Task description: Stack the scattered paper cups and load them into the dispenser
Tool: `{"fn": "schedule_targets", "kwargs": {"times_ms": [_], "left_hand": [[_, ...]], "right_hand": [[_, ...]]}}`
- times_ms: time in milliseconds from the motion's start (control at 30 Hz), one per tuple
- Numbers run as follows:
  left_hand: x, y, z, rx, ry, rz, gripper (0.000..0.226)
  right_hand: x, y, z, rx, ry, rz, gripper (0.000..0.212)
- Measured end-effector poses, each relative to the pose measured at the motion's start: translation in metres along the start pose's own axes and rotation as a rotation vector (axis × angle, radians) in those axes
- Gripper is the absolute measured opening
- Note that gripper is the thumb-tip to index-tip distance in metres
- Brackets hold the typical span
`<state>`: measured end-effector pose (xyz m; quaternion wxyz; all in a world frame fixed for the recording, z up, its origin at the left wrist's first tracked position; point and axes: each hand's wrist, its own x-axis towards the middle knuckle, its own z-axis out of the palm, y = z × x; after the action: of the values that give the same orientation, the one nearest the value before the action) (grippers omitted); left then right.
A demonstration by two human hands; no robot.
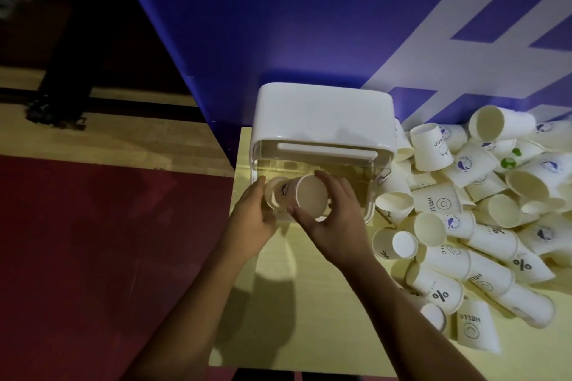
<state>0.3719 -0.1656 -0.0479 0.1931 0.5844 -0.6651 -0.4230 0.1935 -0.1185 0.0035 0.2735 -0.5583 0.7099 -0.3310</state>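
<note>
1. Task item. I see a short cup stack (305, 195) of at least 2 nested paper cups. It lies on its side, flat base facing the camera, against the lower left front of the dispenser (325, 114). I cannot tell whether its far end is already inside the clear body or only in front of it.

2. Left hand (253, 216). It grips the left, rim end of the stack. The fingers are curled round the cup wall and the palm faces right.

3. Right hand (335, 226). It grips the base end. The thumb lies under the base edge and the fingers arch over the top, about half closed around the cup. Both forearms enter from the bottom edge.

4. Dispenser. It has a white rounded lid above a clear body, with 1 white horizontal bar across the front. It stands at the back left of the pale yellow table (309, 312).

5. Supply. A pile of loose paper cups (483, 213) fills the right side of the table, touching the dispenser's right side. Most lie on their sides. Prints include "HELLO" with a smiley, "%" and a round blue logo.

6. Surroundings. A blue panel (278, 25) with white stripes stands behind the table. A red floor (93, 241) lies to the left.
</note>
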Motion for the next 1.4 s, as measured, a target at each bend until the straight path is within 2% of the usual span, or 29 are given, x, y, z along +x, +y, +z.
{"fn": "schedule_targets", "kwargs": {"times_ms": [167,300,400,500,667,800,1000,1133,1267,1400], "left_hand": [[-0.009,0.004,-0.01,-0.219,0.103,-0.15,0.047],[0.002,0.009,-0.008,-0.231,0.154,-0.164,0.039],[0.01,0.01,-0.003,-0.154,0.161,-0.123,0.035],[0.015,0.006,0.0,-0.072,0.14,-0.044,0.033],[0.023,-0.002,0.005,0.103,0.092,0.006,0.039],[0.024,-0.002,0.006,0.151,0.066,-0.005,0.04],[0.028,-0.001,0.006,0.175,0.05,0.007,0.039],[0.017,0.007,0.002,0.134,0.088,0.044,0.039],[-0.009,0.034,0.003,0.102,0.169,0.079,0.04],[-0.038,0.094,0.025,0.0,0.057,0.223,0.037]], "right_hand": [[0.012,0.004,0.026,-0.134,-0.04,-0.079,0.076],[0.024,0.009,0.045,-0.274,-0.103,-0.081,0.077],[0.032,0.017,0.057,-0.365,-0.201,-0.094,0.089],[0.032,0.027,0.058,-0.366,-0.268,-0.031,0.098],[0.026,0.047,0.05,-0.353,-0.292,0.062,0.084],[0.028,0.048,0.053,-0.335,-0.332,0.071,0.083],[0.028,0.048,0.054,-0.328,-0.333,0.076,0.087],[0.016,0.042,0.038,-0.243,-0.265,0.103,0.093],[-0.011,0.039,-0.005,-0.182,-0.174,0.101,0.086],[-0.042,0.046,-0.069,-0.101,-0.02,0.185,0.067]]}}
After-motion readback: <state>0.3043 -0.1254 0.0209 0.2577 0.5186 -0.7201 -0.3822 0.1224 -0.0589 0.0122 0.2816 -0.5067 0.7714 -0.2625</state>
